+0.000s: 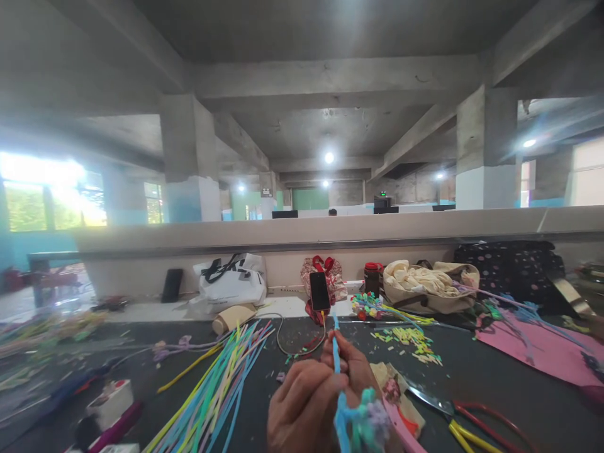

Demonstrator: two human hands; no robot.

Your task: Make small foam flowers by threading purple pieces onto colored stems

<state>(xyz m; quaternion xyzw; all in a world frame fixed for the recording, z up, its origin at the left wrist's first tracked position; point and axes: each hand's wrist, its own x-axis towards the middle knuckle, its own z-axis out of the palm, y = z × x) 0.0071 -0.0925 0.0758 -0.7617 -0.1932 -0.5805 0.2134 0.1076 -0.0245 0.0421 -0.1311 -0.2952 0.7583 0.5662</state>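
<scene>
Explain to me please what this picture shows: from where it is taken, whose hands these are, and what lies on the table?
There is no machine. One camera sits on a person's head and looks forward and down, so the hands at the bottom are that person's own. The left hand and the right hand together hold a blue pipe cleaner upright, with a fuzzy pastel bunch below it. On the dark table lie a bundle of coloured sticks, cut scraps, pliers, a pink sheet and a propped phone. Bags stand behind.

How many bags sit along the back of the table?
4: a white bag at left, a red patterned bag behind the phone, a beige bag, and a dark dotted bag at right; others may be hidden.
</scene>
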